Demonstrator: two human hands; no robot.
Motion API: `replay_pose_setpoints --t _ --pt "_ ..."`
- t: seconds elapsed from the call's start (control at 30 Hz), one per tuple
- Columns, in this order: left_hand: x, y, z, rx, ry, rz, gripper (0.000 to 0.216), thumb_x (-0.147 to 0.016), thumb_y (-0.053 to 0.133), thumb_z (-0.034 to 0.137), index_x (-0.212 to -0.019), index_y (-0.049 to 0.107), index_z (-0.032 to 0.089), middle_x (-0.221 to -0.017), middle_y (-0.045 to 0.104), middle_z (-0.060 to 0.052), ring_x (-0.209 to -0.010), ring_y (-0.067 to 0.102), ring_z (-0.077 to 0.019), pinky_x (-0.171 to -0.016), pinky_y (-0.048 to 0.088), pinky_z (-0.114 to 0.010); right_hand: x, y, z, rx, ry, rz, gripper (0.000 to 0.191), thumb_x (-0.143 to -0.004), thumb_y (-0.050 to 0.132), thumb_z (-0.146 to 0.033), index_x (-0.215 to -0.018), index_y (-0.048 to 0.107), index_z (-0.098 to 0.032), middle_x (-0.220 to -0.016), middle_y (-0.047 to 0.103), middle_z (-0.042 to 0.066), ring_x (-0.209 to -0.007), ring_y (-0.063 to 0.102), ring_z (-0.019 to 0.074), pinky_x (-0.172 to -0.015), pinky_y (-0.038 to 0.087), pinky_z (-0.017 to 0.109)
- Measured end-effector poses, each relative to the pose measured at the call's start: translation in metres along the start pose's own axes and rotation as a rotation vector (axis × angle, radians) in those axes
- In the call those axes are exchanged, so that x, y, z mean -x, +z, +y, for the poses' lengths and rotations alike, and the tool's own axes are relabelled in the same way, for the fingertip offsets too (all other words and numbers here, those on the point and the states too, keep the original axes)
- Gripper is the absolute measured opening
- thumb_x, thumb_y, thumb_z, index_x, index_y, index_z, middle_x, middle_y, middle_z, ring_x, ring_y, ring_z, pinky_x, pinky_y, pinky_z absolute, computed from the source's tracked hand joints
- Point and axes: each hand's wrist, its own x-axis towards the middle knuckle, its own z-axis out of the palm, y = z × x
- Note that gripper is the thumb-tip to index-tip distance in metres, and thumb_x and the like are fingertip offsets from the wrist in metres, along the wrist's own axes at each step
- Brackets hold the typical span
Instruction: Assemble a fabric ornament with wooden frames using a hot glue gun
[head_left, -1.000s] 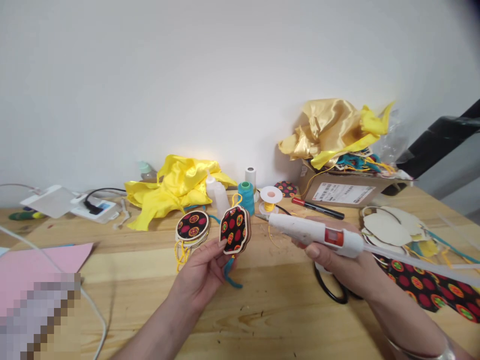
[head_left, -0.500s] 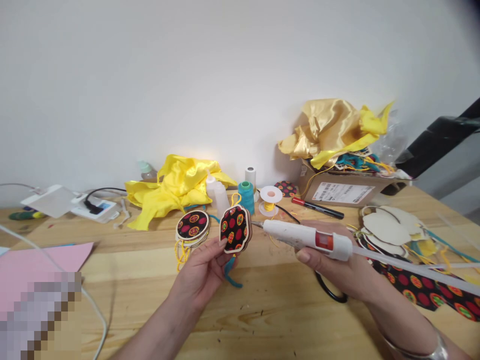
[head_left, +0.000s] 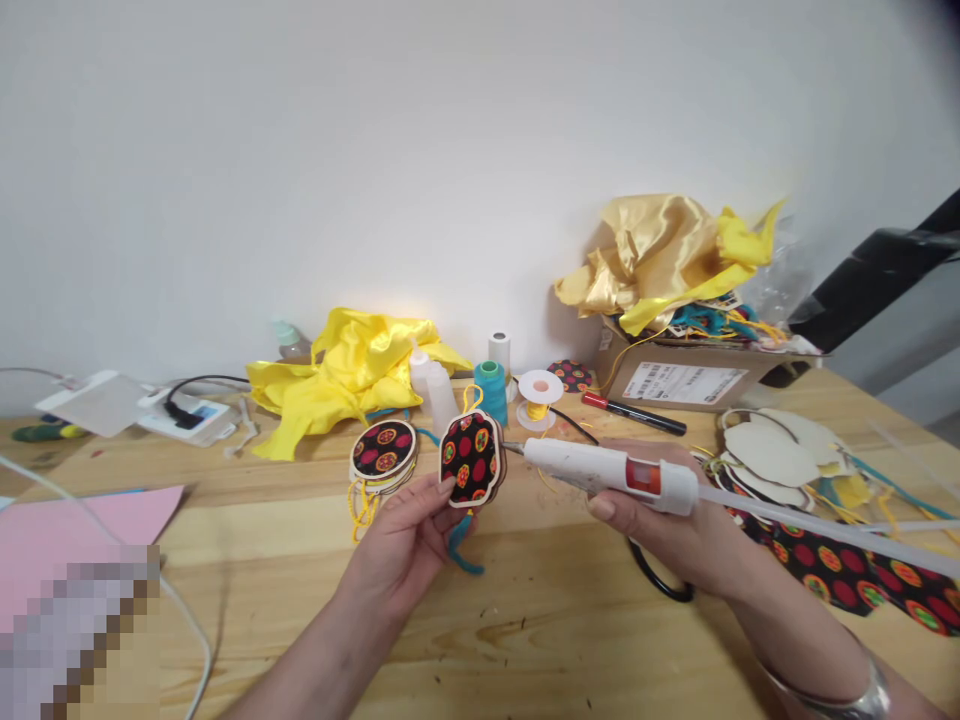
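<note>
My left hand pinches a small fabric-covered ornament, black with red and yellow dots, held upright above the wooden table. A teal cord hangs below it. My right hand grips a white glue gun with a long clear glue stick trailing right. The gun's metal nozzle touches the ornament's right edge. A stack of similar round ornaments with yellow cord lies just left of my left thumb.
Yellow cloth, glue bottles, thread spools and a red marker line the back. A cardboard box holds gold fabric. Cut-out shapes and patterned cloth lie right; black scissors under my wrist; pink paper left.
My right hand has brought the glue gun leftward until its nozzle meets the ornament's right edge. My left hand has kept the ornament nearly still.
</note>
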Motion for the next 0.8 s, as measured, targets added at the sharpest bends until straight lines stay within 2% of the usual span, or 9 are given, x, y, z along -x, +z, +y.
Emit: replay_pose_setpoints --t 0.3,0.8 --pt "0.0007 0.0007 -0.0002 -0.003 0.019 -0.013 0.011 -0.074 0.067 0.006 -0.081 0.071 0.012 -0.077 0.077 -0.007 -0.060 0.071 -0.0154 -0.054 0.058 -0.021 0.0011 -0.0003 0.0024 0.007 -0.020 -0.009 0.038 -0.083 0.058 -0.045 -0.059 0.044 -0.019 -0.055 0.040 -0.004 -0.051 0.033 0.0090 -0.046 0.027 0.024" --pt "-0.0005 0.0010 0.0002 0.001 0.033 0.050 0.018 -0.075 0.062 0.002 -0.086 0.070 0.013 -0.077 0.077 -0.007 -0.059 0.071 -0.0160 -0.052 0.058 -0.021 0.0007 -0.0012 -0.0009 0.010 0.023 -0.071 0.038 -0.081 0.060 -0.044 -0.057 0.042 -0.020 -0.054 0.041 -0.003 -0.049 0.035 0.0091 -0.045 0.027 0.024"
